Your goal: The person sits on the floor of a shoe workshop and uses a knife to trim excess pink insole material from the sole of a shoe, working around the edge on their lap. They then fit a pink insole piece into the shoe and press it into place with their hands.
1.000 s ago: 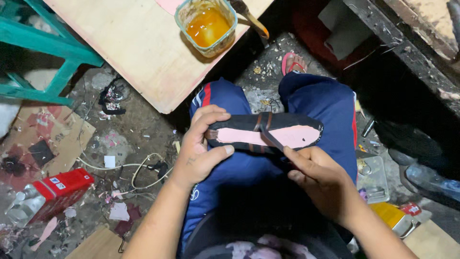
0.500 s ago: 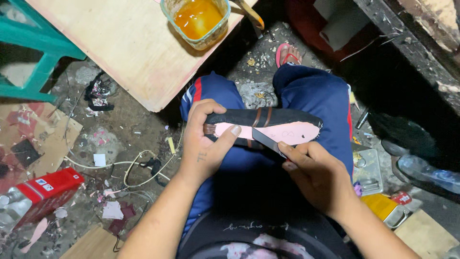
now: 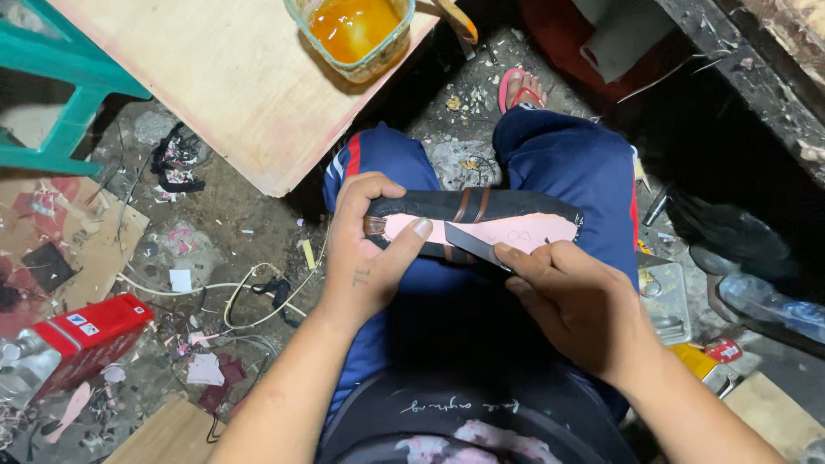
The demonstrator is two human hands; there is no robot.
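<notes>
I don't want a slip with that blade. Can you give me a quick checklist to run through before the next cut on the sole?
1. Sole held firm: ok. The left hand wraps one end of the black and pink sole, thumb pressed on the pink face.
2. Blade gripped: ok. The right hand holds the dark blade, its tip on the sole's near edge.
3. Left thumb out of the blade's path: not ok. The thumb lies close beside the tip.
4. Support under the work: ok. The sole rests across the blue-trousered knees.
5. Blade sharpness: cannot tell.
6. Jar of amber liquid out of the way: ok, on the wooden board, apart from the hands.
</notes>
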